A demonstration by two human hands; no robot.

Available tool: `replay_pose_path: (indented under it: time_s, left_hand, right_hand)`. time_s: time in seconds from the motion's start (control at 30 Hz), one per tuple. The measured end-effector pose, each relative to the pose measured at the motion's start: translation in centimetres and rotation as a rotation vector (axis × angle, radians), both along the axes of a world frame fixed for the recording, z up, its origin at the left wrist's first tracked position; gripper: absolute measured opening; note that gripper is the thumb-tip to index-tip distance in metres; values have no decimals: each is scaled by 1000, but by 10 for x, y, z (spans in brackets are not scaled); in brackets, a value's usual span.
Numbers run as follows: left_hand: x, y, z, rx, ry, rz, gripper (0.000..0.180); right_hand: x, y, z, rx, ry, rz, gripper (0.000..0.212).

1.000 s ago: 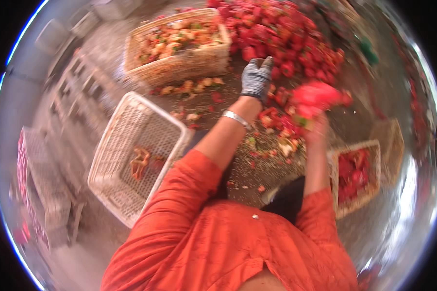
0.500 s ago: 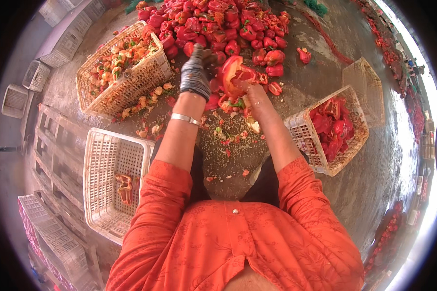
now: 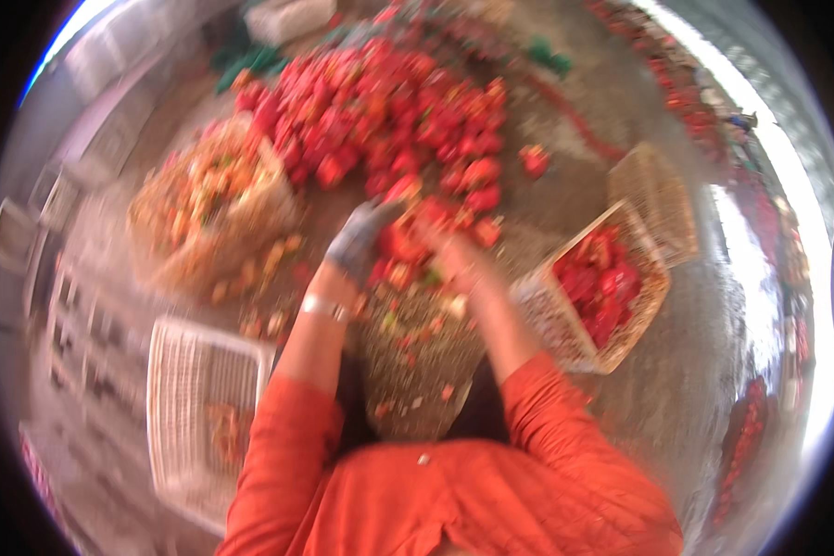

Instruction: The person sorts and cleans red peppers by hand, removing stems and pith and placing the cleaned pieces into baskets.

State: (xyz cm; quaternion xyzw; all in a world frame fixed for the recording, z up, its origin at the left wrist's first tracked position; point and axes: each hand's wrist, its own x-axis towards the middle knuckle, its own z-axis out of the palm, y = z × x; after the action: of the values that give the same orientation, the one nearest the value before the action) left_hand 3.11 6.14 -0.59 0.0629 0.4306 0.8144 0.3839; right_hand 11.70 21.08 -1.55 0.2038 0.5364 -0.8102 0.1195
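The picture is smeared by motion. My left hand [image 3: 360, 235], in a grey glove with a bracelet at the wrist, is closed against the left side of a red bell pepper [image 3: 400, 243]. My bare right hand [image 3: 450, 254] grips the pepper's right side, its fingertips blurred among red flesh. Whether the pepper is whole or cut open cannot be made out. Just beyond my hands lies a big heap of red bell peppers [image 3: 371, 111]. Scraps and pale seeds [image 3: 408, 324] litter the floor between my knees.
At the left stands a crate of orange and pale pepper cores [image 3: 204, 199]. Nearer, a white crate [image 3: 162, 408] holds a few scraps. On the right a tilted crate [image 3: 653, 310] contains red pepper pieces, with another crate [image 3: 653, 199] behind it. A pallet [image 3: 88, 343] lies far left.
My view has shifted, so the scene sits lower and blurs. My left hand has come in from beside the pepper to touch it. My right hand stays at the pepper.
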Motion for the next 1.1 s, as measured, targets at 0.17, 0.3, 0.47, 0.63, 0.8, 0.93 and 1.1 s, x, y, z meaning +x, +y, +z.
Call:
replay_pose_path:
  time_s: [0.17,0.3,0.47,0.63,0.8,0.93,1.1]
  left_hand:
    - [-41,1,-38,408,-300,-95,40]
    - [-32,15,-38,20,-162,379,41]
    - [-19,28,-44,-287,74,383,37]
    - [-13,17,-13,-337,-117,310,52]
    - [-45,10,-29,-164,-96,358,61]
    - [-46,24,-68,-74,-130,162,68]
    - [-24,12,-13,-137,-226,200,64]
  right_hand:
    - [-5,-5,7,941,222,-215,58]
    - [12,-30,18,1394,947,-443,43]
    - [5,-41,-19,1559,607,-175,44]
    - [6,-7,7,613,260,-228,26]
    - [11,36,-14,-739,449,-18,24]
    - [7,12,8,-372,138,-310,29]
    - [16,25,-10,-624,522,29,38]
